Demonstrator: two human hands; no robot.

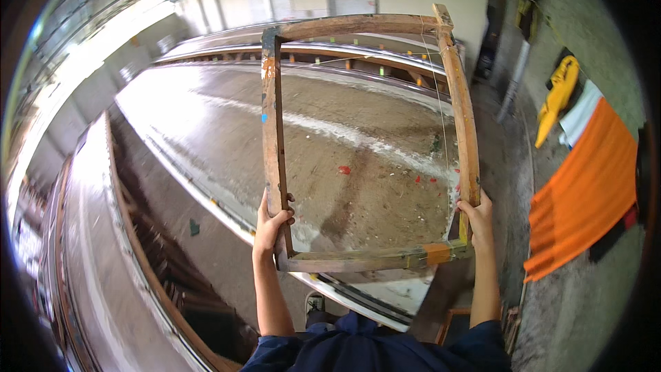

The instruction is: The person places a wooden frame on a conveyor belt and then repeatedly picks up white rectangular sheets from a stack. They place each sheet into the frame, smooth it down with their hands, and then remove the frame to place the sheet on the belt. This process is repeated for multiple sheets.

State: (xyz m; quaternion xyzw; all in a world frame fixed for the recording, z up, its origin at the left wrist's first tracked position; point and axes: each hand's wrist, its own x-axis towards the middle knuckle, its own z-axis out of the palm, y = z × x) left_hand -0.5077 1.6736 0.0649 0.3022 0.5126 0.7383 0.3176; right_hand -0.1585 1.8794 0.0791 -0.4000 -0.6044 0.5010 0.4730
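Grey concrete wall [613, 34] bounds the room on the right; pale panels [427, 0] stand at the far end, and bright openings line the left. A long worktable [206, 120] extends away from the person, its brown surface marked by whitish residue [361, 139]. A second long table [93, 234] runs along the left, across a floor aisle [213, 251]. Orange cloth [585, 193] hangs at the right wall, beside a smaller yellow cloth [558, 96].

A rectangular wooden frame [272, 145] is held over the near part of the worktable; the table shows through its opening. Contact with the surface cannot be confirmed. The left hand [272, 224] grips the left bar and the right hand [478, 215] grips the right bar, both near the lower corners.

Caution: because both grips sit low, the unsupported far end could tip; uneven grip force could twist the corner joints. A loose thread [441, 107] along the right bar could snag if it catches an edge. Red flecks [344, 170] on the table could stick to the wood if contact occurs.
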